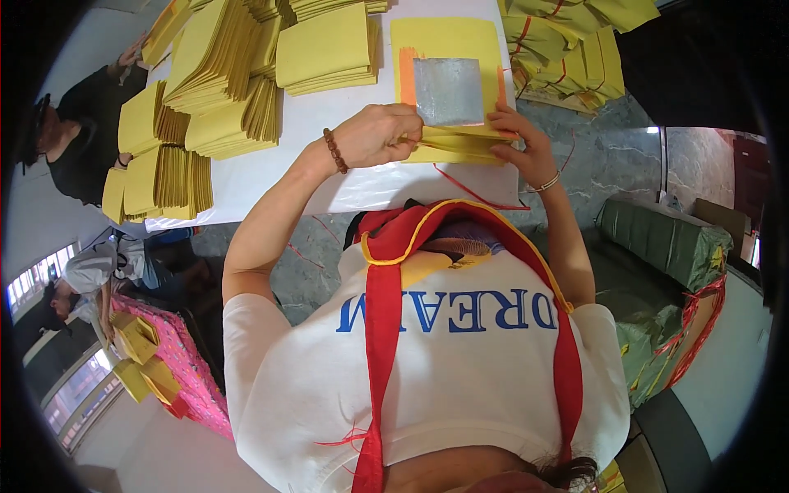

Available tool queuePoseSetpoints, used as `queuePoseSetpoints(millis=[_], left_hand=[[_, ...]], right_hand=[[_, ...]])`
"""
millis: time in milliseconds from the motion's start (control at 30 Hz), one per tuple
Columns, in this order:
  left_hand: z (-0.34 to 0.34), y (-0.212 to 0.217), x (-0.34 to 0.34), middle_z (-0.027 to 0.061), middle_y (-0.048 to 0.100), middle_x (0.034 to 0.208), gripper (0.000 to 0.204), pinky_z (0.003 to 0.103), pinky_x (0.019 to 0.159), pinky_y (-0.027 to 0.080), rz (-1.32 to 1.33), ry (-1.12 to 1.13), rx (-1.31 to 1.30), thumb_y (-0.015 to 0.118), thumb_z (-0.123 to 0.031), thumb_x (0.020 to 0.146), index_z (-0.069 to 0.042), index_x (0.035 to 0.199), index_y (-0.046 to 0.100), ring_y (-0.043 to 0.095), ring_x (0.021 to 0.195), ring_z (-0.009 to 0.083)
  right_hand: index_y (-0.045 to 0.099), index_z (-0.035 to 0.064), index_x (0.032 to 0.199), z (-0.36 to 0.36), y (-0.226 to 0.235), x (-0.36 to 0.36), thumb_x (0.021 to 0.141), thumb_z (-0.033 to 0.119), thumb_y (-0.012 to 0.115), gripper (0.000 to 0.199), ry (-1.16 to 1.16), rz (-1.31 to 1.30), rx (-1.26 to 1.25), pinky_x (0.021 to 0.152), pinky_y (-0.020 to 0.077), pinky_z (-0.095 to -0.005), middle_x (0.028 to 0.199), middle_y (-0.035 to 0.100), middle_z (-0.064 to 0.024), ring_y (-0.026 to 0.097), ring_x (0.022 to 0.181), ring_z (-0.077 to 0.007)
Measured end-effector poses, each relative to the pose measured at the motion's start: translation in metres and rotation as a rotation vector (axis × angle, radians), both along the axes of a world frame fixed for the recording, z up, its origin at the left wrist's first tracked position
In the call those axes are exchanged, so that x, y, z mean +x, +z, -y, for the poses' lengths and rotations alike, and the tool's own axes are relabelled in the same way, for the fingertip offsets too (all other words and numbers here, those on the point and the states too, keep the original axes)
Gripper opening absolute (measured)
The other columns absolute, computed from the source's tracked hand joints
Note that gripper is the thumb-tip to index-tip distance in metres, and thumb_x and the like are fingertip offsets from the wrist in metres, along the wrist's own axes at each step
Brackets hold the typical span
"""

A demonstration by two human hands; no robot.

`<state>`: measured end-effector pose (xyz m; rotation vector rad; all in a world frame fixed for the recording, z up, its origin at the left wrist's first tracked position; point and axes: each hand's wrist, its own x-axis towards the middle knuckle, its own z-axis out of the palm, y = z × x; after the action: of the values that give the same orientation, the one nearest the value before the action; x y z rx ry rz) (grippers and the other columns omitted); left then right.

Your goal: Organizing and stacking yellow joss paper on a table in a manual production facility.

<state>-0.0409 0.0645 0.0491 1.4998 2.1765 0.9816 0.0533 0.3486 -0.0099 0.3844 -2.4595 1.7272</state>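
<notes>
A: Your left hand (pixel 380 135) is reaching in with the forearm stretched up from the lower left, wrist bent, a brown bead bracelet (pixel 332 150) sitting on it. The fingers are curled shut, pinching the near-left edge of the yellow paper stack (pixel 448 49).

B: And your right hand (pixel 524 144) is coming up from the right, a thin bangle (pixel 546 182) on the wrist. Its fingers are half closed, thumb on top and fingertips tucked under the stack's near-right edge, so both hands are gripping the same edge.

A: The stack is lying flat on the white table (pixel 345 185), its long axis running away from your fingers toward the far side. The near edge is lifting slightly between your two grips.

B: On the top sheet, just beyond your fingertips, one silver foil square (pixel 448 90) is sitting over an orange patch.

A: Count: one stack in hand. To the left of your left fingers, piles of yellow sheets (pixel 325 49) are lying fanned; I am counting about seven, though they overlap and I cannot tell exactly.

B: Beyond your right fingers, a heap of yellow bundles (pixel 567 49) tied with red string; number unclear.
</notes>
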Motion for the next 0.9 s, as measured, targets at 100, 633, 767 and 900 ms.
queuePoseSetpoints(millis=[100,633,767,900], left_hand=[[0.001,0.001,-0.001,0.0117,0.059,0.08,0.008,0.036,0.063,0.049,0.035,0.018,0.0,0.057,-0.005,0.074,0.0,0.079,0.054,0.06,0.069,0.0282],[0.0,0.014,0.01,0.0136,0.059,0.112,0.031,0.037,0.076,0.048,0.002,0.172,0.067,0.066,-0.018,0.08,-0.007,0.106,0.056,0.06,0.091,0.0298],[-0.012,0.01,0.012,0.0133,0.061,0.106,0.037,0.038,0.073,0.048,-0.355,0.185,0.08,0.066,-0.02,0.082,-0.009,0.115,0.054,0.059,0.089,0.0298],[-0.012,0.0,0.007,0.0105,0.06,0.078,0.022,0.041,0.065,0.047,-0.168,0.239,0.01,0.062,-0.018,0.084,-0.007,0.103,0.058,0.059,0.073,0.0303]], right_hand=[[0.063,0.0051,0.107,-0.003,0.004,-0.001,0.069,0.002,0.076,0.04,0.026,-0.028,0.071,0.1,0.0412,-0.0355,0.116,0.063,-0.0078,0.049,0.124,-0.0262],[0.061,0.0025,0.111,-0.005,-0.012,-0.002,0.086,0.002,0.059,0.025,-0.044,0.147,-0.206,0.098,0.0413,-0.0324,0.119,0.061,-0.009,0.056,0.114,-0.0214],[0.059,0.0033,0.114,0.003,-0.01,0.0,0.085,0.0,0.057,0.029,-0.144,0.309,-0.342,0.101,0.038,-0.0333,0.119,0.06,-0.0083,0.047,0.123,-0.021],[0.059,0.0045,0.114,0.009,-0.001,-0.001,0.078,0.003,0.065,0.036,-0.147,0.009,-0.167,0.097,0.0417,-0.0331,0.122,0.058,-0.0077,0.051,0.117,-0.0202]])
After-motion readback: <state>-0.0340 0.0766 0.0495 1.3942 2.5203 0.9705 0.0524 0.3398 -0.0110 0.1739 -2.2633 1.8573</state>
